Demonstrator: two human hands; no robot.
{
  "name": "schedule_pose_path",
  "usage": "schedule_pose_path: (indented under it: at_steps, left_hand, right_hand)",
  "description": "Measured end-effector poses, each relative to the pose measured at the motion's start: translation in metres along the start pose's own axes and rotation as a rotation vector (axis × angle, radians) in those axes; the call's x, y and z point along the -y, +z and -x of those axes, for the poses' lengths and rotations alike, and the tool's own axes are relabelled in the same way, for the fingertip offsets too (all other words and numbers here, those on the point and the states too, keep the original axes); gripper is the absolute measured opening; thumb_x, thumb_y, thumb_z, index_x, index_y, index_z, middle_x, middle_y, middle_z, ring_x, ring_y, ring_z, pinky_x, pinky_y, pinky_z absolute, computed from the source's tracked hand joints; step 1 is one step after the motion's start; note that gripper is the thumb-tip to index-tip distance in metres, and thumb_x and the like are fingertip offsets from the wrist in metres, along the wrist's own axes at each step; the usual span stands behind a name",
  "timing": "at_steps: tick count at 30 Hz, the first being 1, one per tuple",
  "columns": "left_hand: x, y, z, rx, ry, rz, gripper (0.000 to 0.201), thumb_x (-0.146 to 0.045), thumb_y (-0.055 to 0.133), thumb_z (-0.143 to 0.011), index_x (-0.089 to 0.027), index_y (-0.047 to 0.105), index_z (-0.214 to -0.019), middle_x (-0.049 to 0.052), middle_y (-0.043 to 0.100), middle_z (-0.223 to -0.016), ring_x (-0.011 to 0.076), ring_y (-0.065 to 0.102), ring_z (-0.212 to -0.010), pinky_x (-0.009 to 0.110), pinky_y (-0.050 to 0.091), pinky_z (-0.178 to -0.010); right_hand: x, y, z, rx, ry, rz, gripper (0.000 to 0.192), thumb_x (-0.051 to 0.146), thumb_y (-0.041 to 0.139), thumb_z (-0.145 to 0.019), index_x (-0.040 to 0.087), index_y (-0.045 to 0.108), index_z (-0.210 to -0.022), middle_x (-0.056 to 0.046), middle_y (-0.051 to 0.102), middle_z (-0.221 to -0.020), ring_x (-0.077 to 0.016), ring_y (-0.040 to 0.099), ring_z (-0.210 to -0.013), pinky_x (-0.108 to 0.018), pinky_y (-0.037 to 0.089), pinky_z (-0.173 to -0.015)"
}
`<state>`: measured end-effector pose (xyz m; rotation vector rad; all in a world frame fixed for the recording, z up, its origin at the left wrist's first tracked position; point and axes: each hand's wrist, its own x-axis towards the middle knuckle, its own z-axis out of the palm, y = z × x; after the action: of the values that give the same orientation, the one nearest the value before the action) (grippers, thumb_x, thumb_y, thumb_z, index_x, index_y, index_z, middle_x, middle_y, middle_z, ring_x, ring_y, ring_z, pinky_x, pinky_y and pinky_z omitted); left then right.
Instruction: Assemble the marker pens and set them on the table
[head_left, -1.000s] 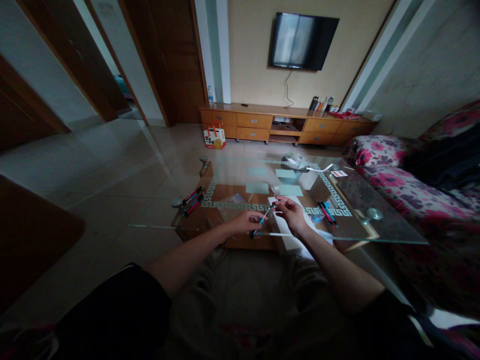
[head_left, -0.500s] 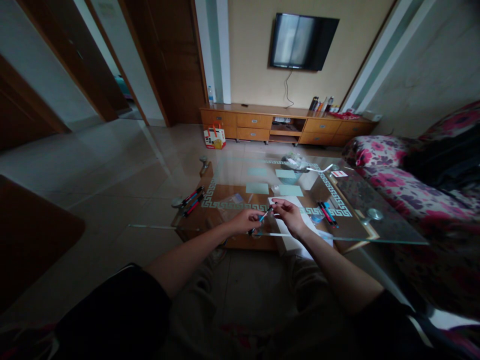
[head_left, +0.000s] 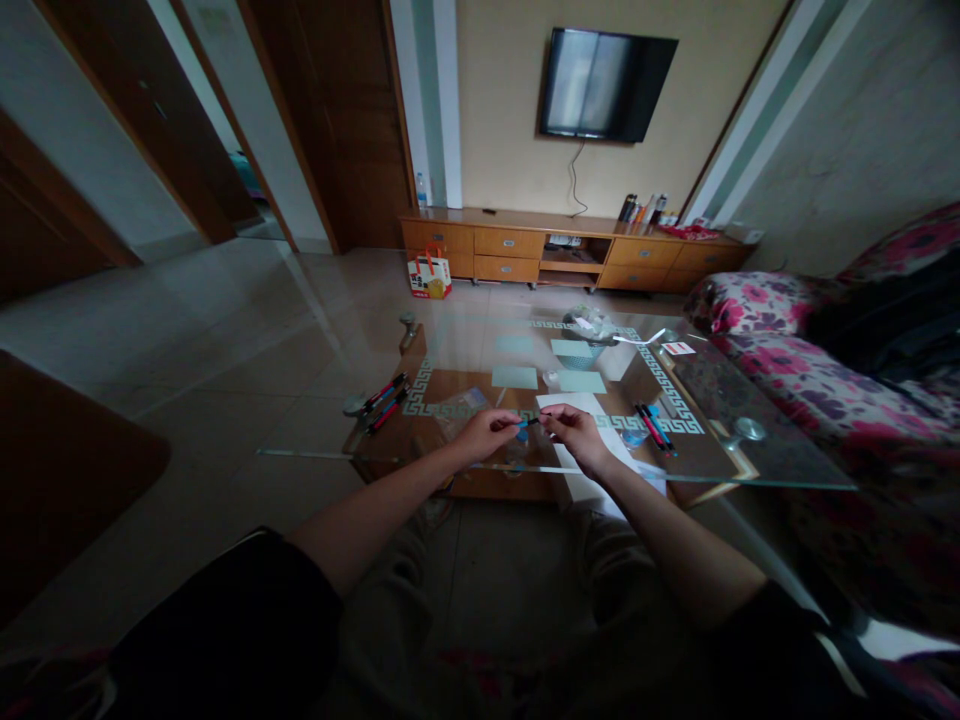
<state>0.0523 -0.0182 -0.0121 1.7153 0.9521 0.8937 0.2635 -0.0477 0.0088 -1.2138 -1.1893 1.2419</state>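
A slim blue-and-black pen (head_left: pixel 528 422) is held nearly level between my hands, above the near edge of the glass table. My left hand (head_left: pixel 489 435) pinches its blue end. My right hand (head_left: pixel 574 437) is closed on the black end; whether that is a separate cap I cannot tell, as the fingers hide it. Several black, red and blue pens (head_left: pixel 385 403) lie together on the table to the left. More red and blue pens (head_left: pixel 655 428) lie to the right of my right hand.
Below the glass tabletop (head_left: pixel 780 468) a white box (head_left: pixel 581 485) and a clear plastic bag (head_left: pixel 459 404) show through. A flowered sofa (head_left: pixel 795 380) stands at the right. Farther off are a paper bag (head_left: pixel 430 275) and a low wooden cabinet (head_left: pixel 510 242).
My hands have come closer together, and the pen has turned from a slant to nearly level. Less of its length shows between my fingers. The pens on the table have not moved.
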Motion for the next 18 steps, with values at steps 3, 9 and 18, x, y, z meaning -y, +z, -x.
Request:
schedule_pose_path:
  at_steps: [3, 9, 18]
  left_hand:
    - [-0.001, -0.002, 0.000, 0.011, 0.028, -0.039, 0.028, -0.030, 0.064, -0.086, -0.011, 0.073, -0.105, 0.010, 0.075, -0.092, 0.0179, 0.066, -0.081, 0.028, 0.050, -0.075]
    - [-0.004, -0.005, 0.002, 0.041, 0.080, -0.177, 0.027, -0.030, 0.061, -0.088, -0.013, 0.075, -0.105, 0.010, 0.076, -0.099, 0.0212, 0.068, -0.089, 0.031, 0.050, -0.083]
    - [-0.002, -0.007, 0.005, 0.058, 0.169, -0.328, 0.022, -0.026, 0.060, -0.088, -0.016, 0.075, -0.101, 0.008, 0.075, -0.099, 0.0198, 0.066, -0.091, 0.029, 0.048, -0.084]
  right_hand:
    - [0.000, 0.000, 0.000, 0.016, -0.010, -0.004, 0.038, 0.044, 0.083, -0.063, 0.020, 0.070, -0.090, 0.003, 0.064, -0.071, -0.0112, 0.052, -0.061, -0.026, 0.041, -0.058]
    - [-0.003, 0.000, -0.001, 0.056, -0.016, -0.035, 0.037, 0.039, 0.085, -0.060, 0.019, 0.070, -0.088, 0.002, 0.066, -0.073, -0.0119, 0.055, -0.064, -0.026, 0.043, -0.061]
    - [-0.011, -0.004, -0.005, 0.128, -0.021, 0.108, 0.038, 0.046, 0.081, -0.062, 0.019, 0.072, -0.086, 0.001, 0.066, -0.067, -0.0117, 0.053, -0.058, -0.026, 0.043, -0.058]
